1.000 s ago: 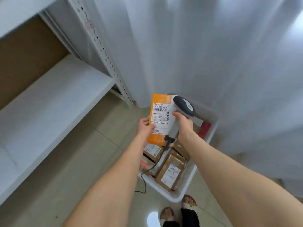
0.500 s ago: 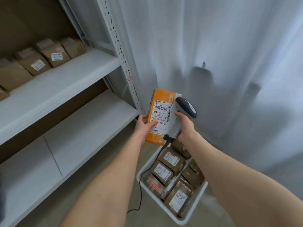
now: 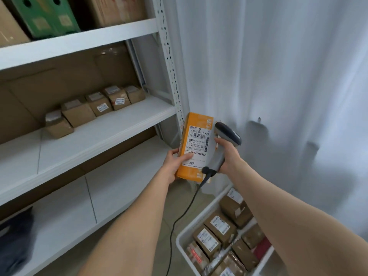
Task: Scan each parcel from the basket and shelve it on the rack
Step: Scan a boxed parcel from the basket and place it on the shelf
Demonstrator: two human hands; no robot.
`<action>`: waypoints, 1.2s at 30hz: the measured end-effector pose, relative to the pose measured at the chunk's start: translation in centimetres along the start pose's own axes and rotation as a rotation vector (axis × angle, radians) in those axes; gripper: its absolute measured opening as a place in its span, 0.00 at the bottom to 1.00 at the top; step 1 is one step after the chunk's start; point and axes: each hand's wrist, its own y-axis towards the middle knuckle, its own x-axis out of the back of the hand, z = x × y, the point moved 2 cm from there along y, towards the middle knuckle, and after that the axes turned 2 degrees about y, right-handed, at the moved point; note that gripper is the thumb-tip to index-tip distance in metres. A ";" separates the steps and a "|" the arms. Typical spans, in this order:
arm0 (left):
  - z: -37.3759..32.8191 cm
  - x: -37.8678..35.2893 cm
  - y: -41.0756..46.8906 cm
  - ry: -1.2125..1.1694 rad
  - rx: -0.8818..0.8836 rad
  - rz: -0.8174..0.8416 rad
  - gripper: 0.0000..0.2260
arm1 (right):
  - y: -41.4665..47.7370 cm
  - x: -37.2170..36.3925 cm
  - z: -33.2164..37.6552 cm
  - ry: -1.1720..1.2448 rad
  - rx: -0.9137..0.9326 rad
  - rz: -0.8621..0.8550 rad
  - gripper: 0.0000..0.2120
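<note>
My left hand (image 3: 173, 164) holds the orange parcel (image 3: 196, 145) by its low left side. My fingers curl round the edge and my thumb lies on the white label. The parcel stands up tall in the air, right in front of the rack's post, with the label facing me.

My right hand (image 3: 229, 155) grips the handle of the grey scanner (image 3: 226, 139). The scanner's dark head is just beside the top right edge of the parcel. A black cable (image 3: 180, 215) hangs from the bottom of the handle and runs down to the floor.

Below my right arm is the white basket (image 3: 207, 208). It sits on the floor and has lots of brown parcels (image 3: 218, 228) with white labels in it, packed close together.

To my left is the white rack (image 3: 172, 62). On its middle shelf (image 3: 111, 126) a row of small brown boxes (image 3: 99, 105) stands side by side near the back. The shelf above has a green box (image 3: 45, 15) and big brown boxes. Something dark (image 3: 16, 238) lies on the low shelf; I cannot tell what it is.

A white curtain (image 3: 278, 76) hangs behind the parcel and the basket.
</note>
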 end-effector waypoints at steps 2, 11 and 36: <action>-0.2 1.3 -0.6 0.005 -0.008 -0.016 0.33 | -0.7 -1.4 0.0 -0.028 -0.001 0.026 0.19; -1.0 9.6 0.0 -0.029 -0.018 -0.014 0.32 | -1.3 -9.4 -3.1 -0.114 0.012 0.081 0.18; -5.3 30.9 5.4 0.000 -0.058 -0.082 0.30 | -4.1 -31.8 -10.5 -0.565 0.227 0.151 0.09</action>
